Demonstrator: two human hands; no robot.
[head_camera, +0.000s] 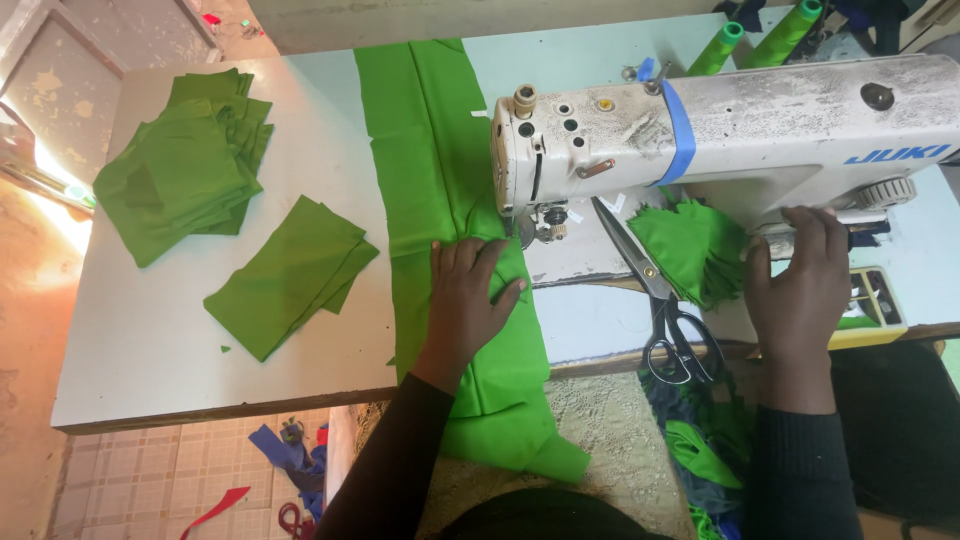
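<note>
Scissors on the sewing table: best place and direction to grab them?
Judging by pose, take the scissors by the black loop handles, coming from the near table edge. The loops overhang toward the person; blades point away toward the machine. The right hand is nearest.

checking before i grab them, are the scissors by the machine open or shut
Shut. The scissors lie flat on the table with both blades together in a single point, handles side by side, near the right hand.

Under the fingers of the left hand lies plain bright green cloth. Beyond the right hand's fingertips stands an off-white sewing machine with a blue tape band. Left of those fingers lie black-handled scissors and green scraps. Both sleeves are black.
</note>
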